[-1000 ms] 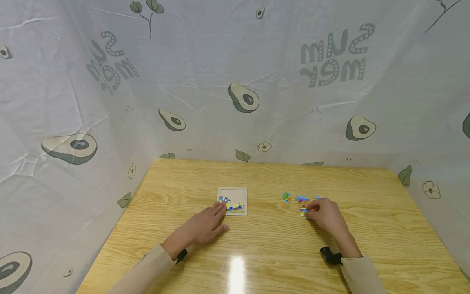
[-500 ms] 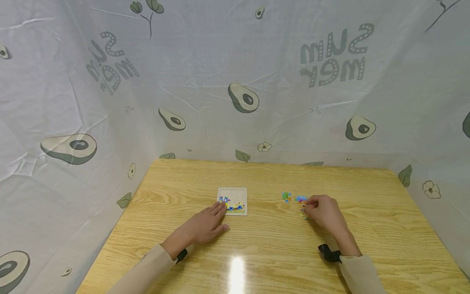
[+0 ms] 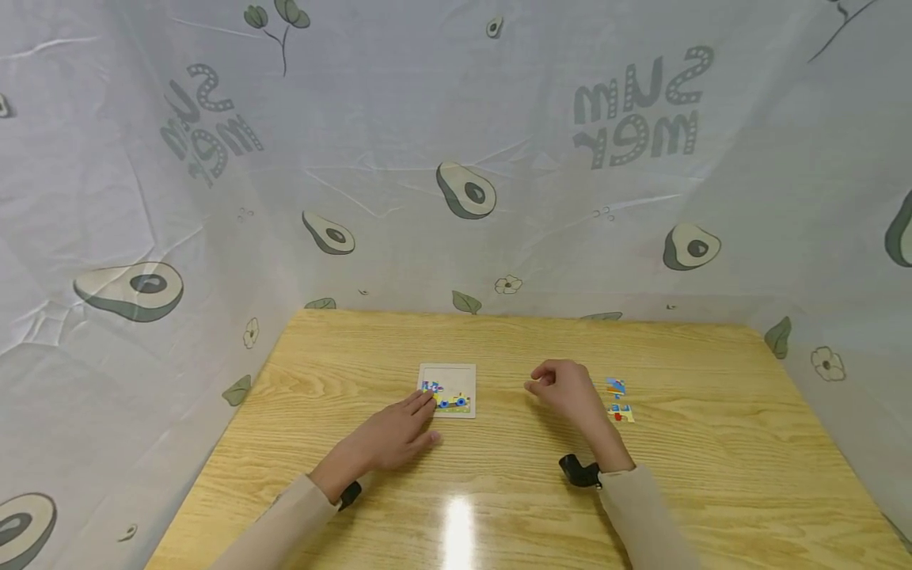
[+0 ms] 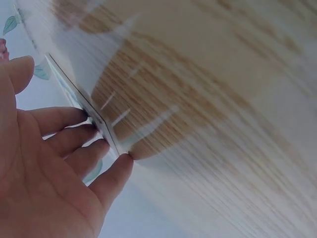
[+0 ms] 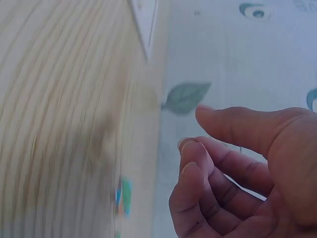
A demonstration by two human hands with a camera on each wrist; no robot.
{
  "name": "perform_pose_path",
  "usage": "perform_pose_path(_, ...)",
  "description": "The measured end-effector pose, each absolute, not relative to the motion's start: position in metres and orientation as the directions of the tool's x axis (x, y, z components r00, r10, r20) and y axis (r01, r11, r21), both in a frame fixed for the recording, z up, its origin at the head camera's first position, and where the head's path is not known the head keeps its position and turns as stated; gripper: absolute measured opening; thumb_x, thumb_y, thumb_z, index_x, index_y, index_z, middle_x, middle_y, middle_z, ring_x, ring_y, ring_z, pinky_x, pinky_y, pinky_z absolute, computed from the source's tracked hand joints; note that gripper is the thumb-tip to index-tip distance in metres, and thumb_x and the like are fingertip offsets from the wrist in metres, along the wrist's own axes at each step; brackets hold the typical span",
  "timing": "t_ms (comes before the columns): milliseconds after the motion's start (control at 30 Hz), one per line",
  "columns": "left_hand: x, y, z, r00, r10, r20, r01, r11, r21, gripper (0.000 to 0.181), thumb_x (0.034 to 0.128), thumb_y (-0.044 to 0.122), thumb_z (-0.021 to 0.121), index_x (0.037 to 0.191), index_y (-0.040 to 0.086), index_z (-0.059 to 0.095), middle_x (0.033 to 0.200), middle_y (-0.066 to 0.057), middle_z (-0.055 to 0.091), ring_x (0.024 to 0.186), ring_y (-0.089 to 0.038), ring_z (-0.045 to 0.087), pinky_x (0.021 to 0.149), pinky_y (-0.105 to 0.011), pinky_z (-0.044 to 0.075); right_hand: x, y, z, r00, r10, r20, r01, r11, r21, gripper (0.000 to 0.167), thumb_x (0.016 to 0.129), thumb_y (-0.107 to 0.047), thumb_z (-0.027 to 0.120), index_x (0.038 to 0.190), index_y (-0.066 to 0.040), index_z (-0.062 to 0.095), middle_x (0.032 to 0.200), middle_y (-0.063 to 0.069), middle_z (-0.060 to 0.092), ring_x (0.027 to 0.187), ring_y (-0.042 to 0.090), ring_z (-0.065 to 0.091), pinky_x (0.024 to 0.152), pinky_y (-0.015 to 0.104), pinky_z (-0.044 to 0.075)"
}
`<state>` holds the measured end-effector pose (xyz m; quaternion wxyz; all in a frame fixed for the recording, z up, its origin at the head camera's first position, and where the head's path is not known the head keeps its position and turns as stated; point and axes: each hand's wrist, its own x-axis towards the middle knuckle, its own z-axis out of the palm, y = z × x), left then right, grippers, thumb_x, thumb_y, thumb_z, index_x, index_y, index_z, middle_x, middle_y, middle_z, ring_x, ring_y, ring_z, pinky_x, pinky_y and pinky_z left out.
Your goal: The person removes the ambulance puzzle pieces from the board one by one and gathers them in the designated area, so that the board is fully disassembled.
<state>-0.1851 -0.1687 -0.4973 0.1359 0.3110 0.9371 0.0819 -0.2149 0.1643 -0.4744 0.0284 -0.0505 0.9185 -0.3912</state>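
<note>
Perhaps a sideways push from the left hand (image 3: 390, 437), straight-fingered on the puzzle board (image 3: 456, 375), could skid it, while right of it the right hand (image 3: 571, 394) hangs loosely curled, seemingly empty

Grey "sum mer" lettering (image 3: 632, 134) running mirrored across the cloth (image 3: 399, 95), a second "sum mer" (image 3: 208, 146) slanting mirrored at left
</note>
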Motion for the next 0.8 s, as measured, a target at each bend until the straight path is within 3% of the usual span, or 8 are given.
perform_pose_path(300,-0.183,-0.172,-0.501,-0.785,0.590,-0.191,0.543,0.803,0.246,0.067,0.1131,0.044,0.044,0.164,0.001,0.033,0.173,-0.019,0.028,0.162,-0.037,0.028,0.130,-0.051,0.034,-0.227,0.114,-0.484,-0.986,-0.166,0.013,-0.119,0.648,-0.753,0.013,0.094,-0.017,0.079,0.099,-0.005,0.079,0.089,0.008,0.073,0.078,0.016,0.063,0.068,0.030,0.053)
perform_pose_path(800,-0.175,-0.175,-0.500,-0.788,0.588,-0.180,0.538,0.801,0.261,0.067,0.1124,0.044,0.046,0.163,0.001,0.035,0.172,-0.017,0.032,0.161,-0.037,0.031,0.129,-0.052,0.035,-0.247,0.063,-0.493,-0.944,-0.330,-0.013,-0.208,0.626,-0.752,0.009,0.095,-0.016,0.078,0.097,-0.007,0.078,0.086,0.003,0.071,0.078,0.012,0.060,0.072,0.029,0.054)
